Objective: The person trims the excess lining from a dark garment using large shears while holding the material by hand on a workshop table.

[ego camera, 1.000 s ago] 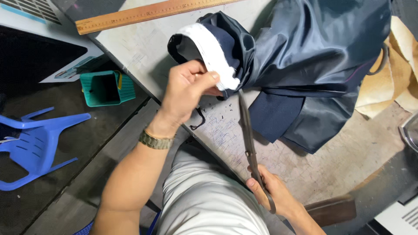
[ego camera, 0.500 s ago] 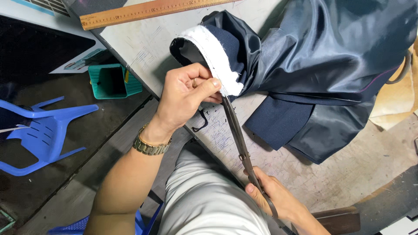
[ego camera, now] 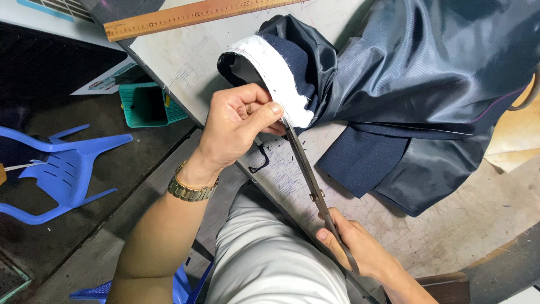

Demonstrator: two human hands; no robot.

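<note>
- Far left, a blue plastic chair (ego camera: pixel 62 166) and a green bin (ego camera: pixel 147 104) sit on the floor beside the worktable (ego camera: pixel 185 62); a wooden ruler (ego camera: pixel 191 12) lies along its far edge.
- The left hand (ego camera: pixel 239 126) pinches the white-lined edge (ego camera: pixel 278 76) of a navy garment (ego camera: pixel 416 84), holding it taut.
- The right hand (ego camera: pixel 354 247), near, grips long scissors (ego camera: pixel 309 174), tips at that edge.
- The fabric looks soft, light and slippery at its satin lining, so it is likely best held at the stiffer white band.
- The scissor handles are hidden in the fist, and the garment runs off the right.
</note>
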